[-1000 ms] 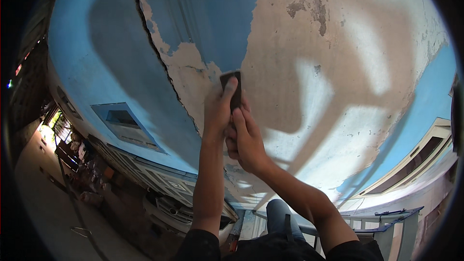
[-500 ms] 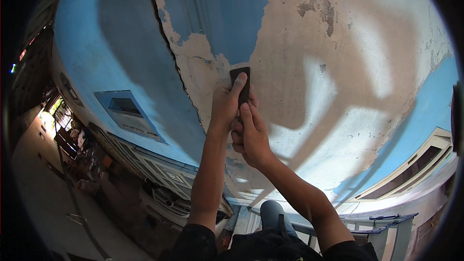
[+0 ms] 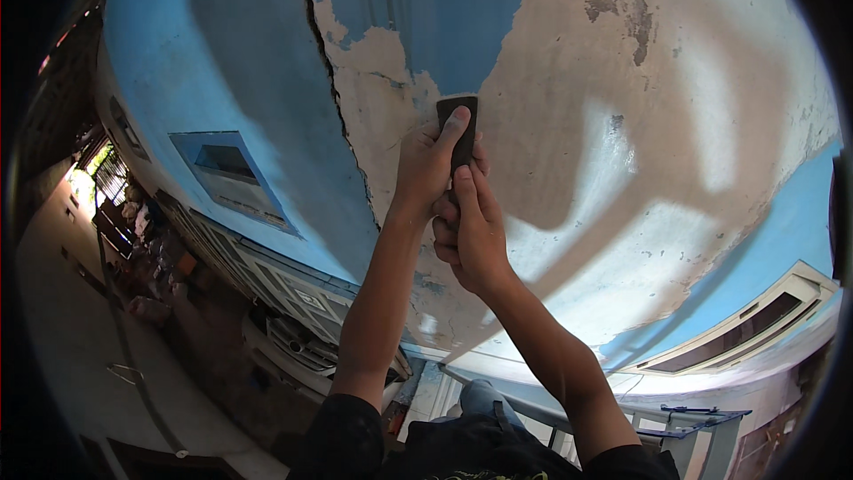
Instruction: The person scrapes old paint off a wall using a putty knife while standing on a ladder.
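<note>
A dark flat-bladed scraper [image 3: 469, 124] is pressed with its broad end against the wall, at the lower tip of a blue paint patch [image 3: 466, 27]. My left hand [image 3: 424, 167] is closed on the blade, its thumb lying along the face. Lower down, my right hand [image 3: 477, 236] is wrapped round the handle, which its fingers mostly hide. Around the blade the wall shows bare pale plaster [image 3: 551, 124] with ragged paint edges.
A long dark crack [image 3: 330, 80] runs down the wall on the left. Small windows [image 3: 233, 178] [image 3: 746, 324] sit at left and right. Below are metal railings [image 3: 711, 436], a parked car [image 3: 298, 342] and a cluttered passage [image 3: 204, 302]. My knee [image 3: 484, 398] shows at the bottom.
Both hands and the scraper have moved slightly up the wall, and the blue patch's lower tip sits a little higher. The whole view has shifted a little.
</note>
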The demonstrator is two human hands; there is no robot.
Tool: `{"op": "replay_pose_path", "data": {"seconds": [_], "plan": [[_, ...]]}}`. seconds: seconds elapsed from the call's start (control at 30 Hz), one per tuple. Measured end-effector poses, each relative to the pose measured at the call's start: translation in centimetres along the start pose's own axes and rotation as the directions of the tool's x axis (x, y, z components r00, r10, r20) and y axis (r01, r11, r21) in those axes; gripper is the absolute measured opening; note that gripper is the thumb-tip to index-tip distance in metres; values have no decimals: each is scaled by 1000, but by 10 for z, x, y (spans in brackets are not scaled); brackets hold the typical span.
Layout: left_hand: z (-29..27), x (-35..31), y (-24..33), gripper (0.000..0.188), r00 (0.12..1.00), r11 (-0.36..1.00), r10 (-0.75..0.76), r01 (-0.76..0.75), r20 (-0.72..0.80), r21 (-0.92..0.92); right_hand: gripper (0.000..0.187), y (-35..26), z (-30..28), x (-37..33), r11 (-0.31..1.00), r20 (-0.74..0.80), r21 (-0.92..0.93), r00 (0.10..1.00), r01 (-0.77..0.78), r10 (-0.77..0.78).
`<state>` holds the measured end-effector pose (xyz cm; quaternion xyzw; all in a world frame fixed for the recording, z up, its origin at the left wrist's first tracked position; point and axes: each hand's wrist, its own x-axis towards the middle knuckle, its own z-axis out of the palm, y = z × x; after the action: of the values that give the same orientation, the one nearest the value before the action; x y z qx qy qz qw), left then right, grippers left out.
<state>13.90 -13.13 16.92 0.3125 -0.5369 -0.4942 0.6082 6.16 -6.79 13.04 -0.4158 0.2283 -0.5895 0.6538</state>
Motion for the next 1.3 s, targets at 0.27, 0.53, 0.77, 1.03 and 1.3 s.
{"op": "replay_pose_path", "data": {"seconds": [0.27, 0.53, 0.77, 1.03, 1.3], "plan": [[0, 2, 1, 41, 999, 999, 29, -30, -18, -26, 30, 1, -4, 6, 1000, 36, -1, 999, 16, -16], [-3, -1, 2, 41, 999, 999, -2, 3, 34, -45, 28, -2, -2, -1, 997, 16, 75, 1000, -28, 27], [1, -3, 3, 41, 999, 998, 32, -32, 14, 47, 30, -4, 2, -2, 983, 46, 180, 998, -44, 36], [13, 10, 31, 39, 996, 996, 84, -84, 0, 24, 42, -31, 12, 7, 994, 52, 108, 998, -32, 26], [12, 0, 14, 36, 998, 998, 56, -56, 6, 33, 50, -23, 5, -3, 999, 5, 27, 999, -40, 40]]}}
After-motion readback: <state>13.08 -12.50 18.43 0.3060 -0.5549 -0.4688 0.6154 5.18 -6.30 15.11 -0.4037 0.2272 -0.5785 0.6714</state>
